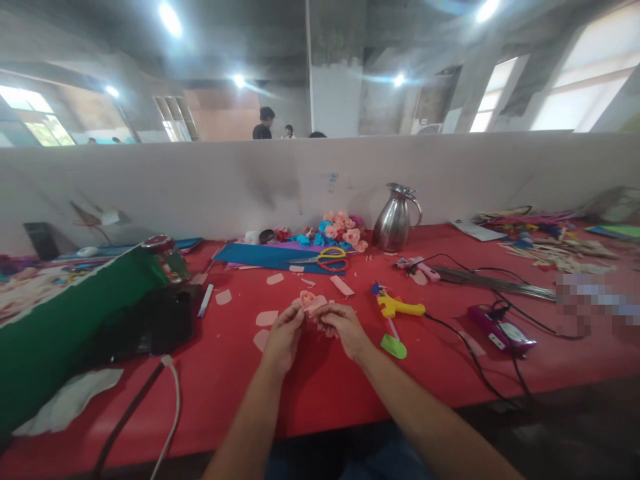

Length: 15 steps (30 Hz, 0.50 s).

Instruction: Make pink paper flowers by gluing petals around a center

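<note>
Between my two hands is a pink paper flower [307, 300], held just above the red table. My left hand [286, 330] pinches it from the left side. With bent fingers, my right hand [343, 325] grips the flower's right edge and a petal. Cut pink paper petals [267, 318] lie to the left of the hands, and a folded pink strip [342, 286] lies just beyond them. A yellow glue gun [400, 307] rests on the table to the right, with a green piece [394, 346] below its nozzle.
Yellow-and-red handled scissors [331, 259] lie on blue paper [265, 257]. Behind are finished paper flowers [345, 230] and a steel jug [394, 220]. At right sit a purple power strip [501, 329] and cables. On the left stand a green box wall [90, 320] and a jar [165, 257].
</note>
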Each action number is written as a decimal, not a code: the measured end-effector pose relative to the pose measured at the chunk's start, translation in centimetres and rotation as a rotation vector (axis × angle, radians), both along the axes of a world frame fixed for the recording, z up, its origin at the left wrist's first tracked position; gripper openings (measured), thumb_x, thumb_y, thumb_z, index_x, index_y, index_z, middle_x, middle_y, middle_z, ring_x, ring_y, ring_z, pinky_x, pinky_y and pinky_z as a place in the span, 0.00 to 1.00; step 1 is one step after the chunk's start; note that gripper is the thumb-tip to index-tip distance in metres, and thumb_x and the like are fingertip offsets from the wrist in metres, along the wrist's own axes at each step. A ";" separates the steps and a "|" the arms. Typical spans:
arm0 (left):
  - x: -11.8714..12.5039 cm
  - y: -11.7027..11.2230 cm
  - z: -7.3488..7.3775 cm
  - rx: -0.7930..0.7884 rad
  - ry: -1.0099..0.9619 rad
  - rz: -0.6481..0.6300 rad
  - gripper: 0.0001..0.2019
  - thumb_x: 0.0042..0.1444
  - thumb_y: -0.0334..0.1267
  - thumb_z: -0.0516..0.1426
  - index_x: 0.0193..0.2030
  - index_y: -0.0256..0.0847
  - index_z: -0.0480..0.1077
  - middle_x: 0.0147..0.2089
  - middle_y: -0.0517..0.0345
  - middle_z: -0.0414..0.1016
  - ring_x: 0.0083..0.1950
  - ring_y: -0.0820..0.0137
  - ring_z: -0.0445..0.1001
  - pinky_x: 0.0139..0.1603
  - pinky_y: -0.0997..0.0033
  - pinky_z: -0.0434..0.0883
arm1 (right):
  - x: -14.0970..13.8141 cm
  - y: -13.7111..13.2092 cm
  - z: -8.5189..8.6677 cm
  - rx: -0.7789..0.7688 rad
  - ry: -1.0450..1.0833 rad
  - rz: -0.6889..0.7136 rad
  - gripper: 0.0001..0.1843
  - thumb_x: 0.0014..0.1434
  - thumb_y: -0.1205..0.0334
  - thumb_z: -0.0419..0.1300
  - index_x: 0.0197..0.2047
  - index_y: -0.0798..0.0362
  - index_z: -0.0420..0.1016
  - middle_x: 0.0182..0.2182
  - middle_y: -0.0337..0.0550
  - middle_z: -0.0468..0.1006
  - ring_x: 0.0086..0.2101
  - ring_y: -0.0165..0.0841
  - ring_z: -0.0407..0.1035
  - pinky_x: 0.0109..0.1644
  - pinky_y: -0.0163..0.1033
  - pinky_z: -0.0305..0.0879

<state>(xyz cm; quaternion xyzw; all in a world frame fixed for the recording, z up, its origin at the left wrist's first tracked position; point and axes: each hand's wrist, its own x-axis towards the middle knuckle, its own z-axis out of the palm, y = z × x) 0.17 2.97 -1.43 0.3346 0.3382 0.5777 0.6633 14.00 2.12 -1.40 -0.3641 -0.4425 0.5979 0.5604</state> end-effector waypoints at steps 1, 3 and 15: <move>0.0 0.0 0.0 -0.017 -0.024 -0.004 0.11 0.37 0.35 0.68 0.28 0.37 0.73 0.27 0.60 0.73 0.29 0.76 0.70 0.35 0.78 0.67 | 0.1 0.1 0.1 0.002 0.023 -0.025 0.08 0.44 0.63 0.58 0.26 0.54 0.79 0.20 0.39 0.73 0.20 0.26 0.62 0.22 0.31 0.51; 0.0 -0.2 0.1 -0.036 -0.044 -0.021 0.10 0.37 0.34 0.68 0.27 0.37 0.72 0.26 0.61 0.72 0.29 0.77 0.69 0.35 0.78 0.66 | 0.2 0.2 0.2 0.005 0.082 -0.058 0.07 0.44 0.62 0.59 0.24 0.54 0.78 0.19 0.38 0.72 0.20 0.26 0.61 0.22 0.32 0.53; 0.3 -0.6 0.3 0.038 0.187 -0.115 0.12 0.41 0.37 0.64 0.34 0.38 0.75 0.35 0.54 0.78 0.39 0.66 0.74 0.42 0.71 0.67 | 0.7 0.2 0.5 0.044 0.134 -0.098 0.11 0.45 0.54 0.66 0.29 0.53 0.76 0.23 0.38 0.73 0.21 0.26 0.61 0.24 0.31 0.53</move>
